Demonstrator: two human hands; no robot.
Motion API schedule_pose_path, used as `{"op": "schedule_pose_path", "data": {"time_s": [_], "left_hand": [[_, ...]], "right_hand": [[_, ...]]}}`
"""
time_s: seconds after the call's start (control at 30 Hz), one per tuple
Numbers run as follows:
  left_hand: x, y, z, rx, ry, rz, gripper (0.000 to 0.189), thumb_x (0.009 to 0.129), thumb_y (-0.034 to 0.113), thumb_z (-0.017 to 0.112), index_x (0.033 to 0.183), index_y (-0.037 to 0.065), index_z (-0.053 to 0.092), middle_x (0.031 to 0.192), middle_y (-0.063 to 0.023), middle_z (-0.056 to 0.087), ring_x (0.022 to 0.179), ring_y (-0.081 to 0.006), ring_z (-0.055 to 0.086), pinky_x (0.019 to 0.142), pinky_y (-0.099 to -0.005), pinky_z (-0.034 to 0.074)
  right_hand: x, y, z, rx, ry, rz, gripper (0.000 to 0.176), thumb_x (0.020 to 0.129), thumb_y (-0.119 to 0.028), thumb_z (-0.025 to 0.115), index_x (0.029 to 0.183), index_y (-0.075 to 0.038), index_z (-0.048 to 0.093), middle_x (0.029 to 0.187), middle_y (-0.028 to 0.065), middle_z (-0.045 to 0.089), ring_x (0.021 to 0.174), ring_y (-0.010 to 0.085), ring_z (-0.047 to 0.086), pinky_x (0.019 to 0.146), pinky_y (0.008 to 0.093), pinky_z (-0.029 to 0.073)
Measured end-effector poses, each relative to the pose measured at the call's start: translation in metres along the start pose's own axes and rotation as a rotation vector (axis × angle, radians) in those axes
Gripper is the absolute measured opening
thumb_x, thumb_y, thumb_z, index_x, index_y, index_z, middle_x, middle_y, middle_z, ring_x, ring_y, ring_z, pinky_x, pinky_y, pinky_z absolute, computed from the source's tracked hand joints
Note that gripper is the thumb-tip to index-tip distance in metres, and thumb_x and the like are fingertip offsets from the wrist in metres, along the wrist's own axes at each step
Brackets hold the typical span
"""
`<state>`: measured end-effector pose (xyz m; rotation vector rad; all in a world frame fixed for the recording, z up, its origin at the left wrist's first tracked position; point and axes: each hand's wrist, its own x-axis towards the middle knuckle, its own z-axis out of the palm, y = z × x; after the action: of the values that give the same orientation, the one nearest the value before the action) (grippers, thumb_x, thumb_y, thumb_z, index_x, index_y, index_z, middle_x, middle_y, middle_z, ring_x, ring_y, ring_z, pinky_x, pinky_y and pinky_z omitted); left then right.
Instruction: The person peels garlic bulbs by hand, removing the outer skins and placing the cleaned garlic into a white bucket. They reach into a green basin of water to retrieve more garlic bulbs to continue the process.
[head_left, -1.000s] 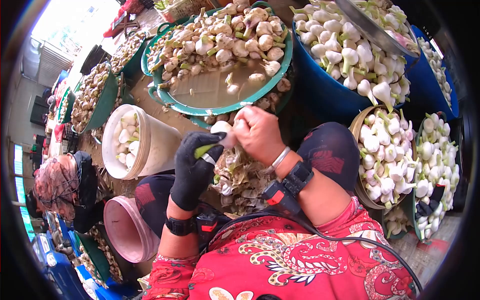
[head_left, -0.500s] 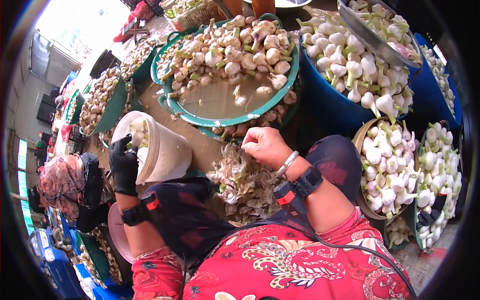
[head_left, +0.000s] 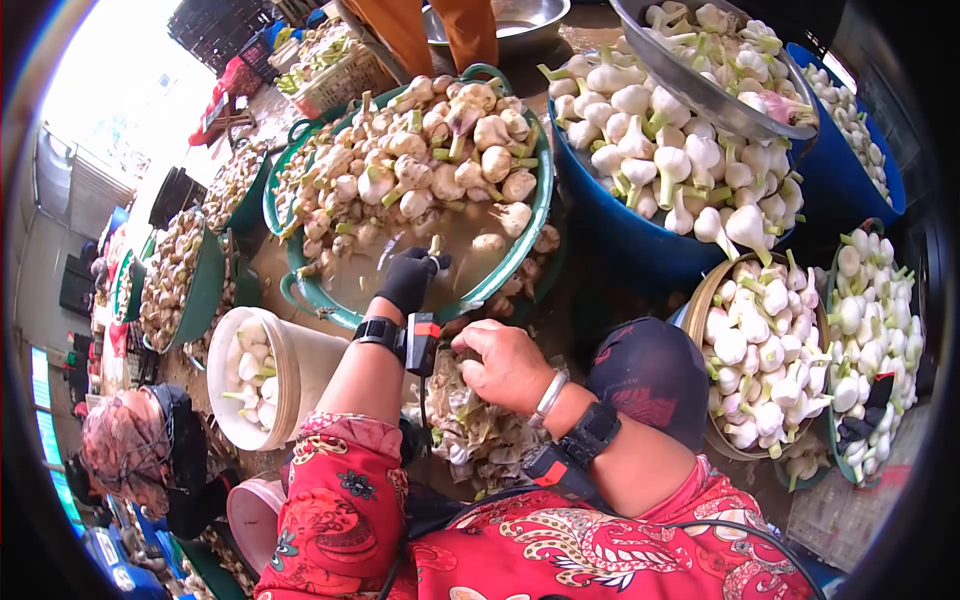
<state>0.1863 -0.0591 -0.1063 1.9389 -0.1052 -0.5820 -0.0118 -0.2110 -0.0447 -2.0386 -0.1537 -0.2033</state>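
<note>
My left hand (head_left: 408, 279), in a black glove, reaches over the near part of the green basin (head_left: 549, 180). Its fingers are closed around a garlic bulb (head_left: 436, 246), whose short stem shows above them. Unpeeled garlic bulbs (head_left: 410, 145) are heaped towards the basin's far side. My bare right hand (head_left: 505, 365) has its fingers curled above a pile of dry garlic skins (head_left: 468, 430); whatever it may hold is hidden. To the left, a white bucket (head_left: 285, 372) lies tilted, with several peeled garlic bulbs (head_left: 252, 370) inside.
A blue tub (head_left: 610, 235) of white garlic stands at right, with a metal bowl (head_left: 700, 85) resting on it. Nearer are another full bucket (head_left: 712, 400) and a basin of garlic (head_left: 875, 350). A person (head_left: 150, 445) sits at left; another person's legs (head_left: 470, 35) show behind the basin.
My left hand has moved from the white bucket's mouth to the green basin and closed on a garlic bulb. My right hand stays curled over the skins. The view has shifted slightly.
</note>
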Motion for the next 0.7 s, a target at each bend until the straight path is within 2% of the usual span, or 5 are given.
{"op": "schedule_pose_path", "data": {"time_s": [0.17, 0.23, 0.33, 0.47, 0.7], "left_hand": [[-0.072, 0.039, -0.011, -0.446, -0.094, 0.125, 0.029, 0.083, 0.011, 0.066, 0.11, 0.003, 0.062, 0.092, -0.0068, 0.066, 0.08, -0.017, 0.064, 0.071, -0.029, 0.052], [-0.119, 0.052, -0.011, 0.619, 0.072, 0.711, 0.033, 0.081, 0.006, 0.066, 0.114, 0.004, 0.06, 0.092, -0.0108, 0.066, 0.082, -0.0216, 0.065, 0.073, -0.0316, 0.051], [-0.174, 0.052, 0.014, 0.328, 0.029, 0.577, 0.041, 0.077, 0.002, 0.069, 0.116, 0.002, 0.057, 0.097, -0.0167, 0.063, 0.086, -0.0306, 0.062, 0.076, -0.0357, 0.049], [-0.205, 0.038, 0.019, 0.471, 0.141, 0.673, 0.048, 0.079, 0.002, 0.068, 0.123, -0.001, 0.051, 0.107, -0.0171, 0.061, 0.09, -0.0287, 0.061, 0.078, -0.0354, 0.05], [-0.248, 0.05, 0.025, -0.764, 0.041, 0.106, 0.043, 0.087, 0.013, 0.061, 0.126, 0.0, 0.051, 0.111, -0.0082, 0.06, 0.094, -0.0162, 0.06, 0.081, -0.0327, 0.052]], "right_hand": [[0.014, -0.007, -0.003, 0.355, 0.198, 0.245, 0.027, 0.073, -0.002, 0.064, 0.1, -0.004, 0.063, 0.084, 0.0065, 0.062, 0.073, 0.0128, 0.061, 0.071, 0.0275, 0.052], [0.015, -0.009, 0.003, 0.388, 0.206, 0.162, 0.047, 0.071, -0.002, 0.065, 0.117, -0.007, 0.056, 0.097, 0.0116, 0.062, 0.077, 0.02, 0.063, 0.074, 0.0295, 0.052], [0.011, -0.018, 0.012, 0.668, 0.041, 0.163, 0.056, 0.074, 0.007, 0.063, 0.127, -0.008, 0.052, 0.101, 0.0043, 0.059, 0.086, 0.0116, 0.06, 0.08, 0.0271, 0.051], [0.0, -0.011, 0.025, 0.943, -0.106, 0.174, 0.025, 0.081, 0.005, 0.061, 0.105, 0.001, 0.059, 0.092, 0.0015, 0.063, 0.084, 0.0077, 0.059, 0.078, 0.0245, 0.049], [-0.004, -0.049, 0.006, 0.976, -0.226, 0.332, 0.013, 0.084, 0.0, 0.062, 0.096, 0.002, 0.066, 0.089, 0.0044, 0.067, 0.08, 0.0083, 0.061, 0.074, 0.0231, 0.05]]}}
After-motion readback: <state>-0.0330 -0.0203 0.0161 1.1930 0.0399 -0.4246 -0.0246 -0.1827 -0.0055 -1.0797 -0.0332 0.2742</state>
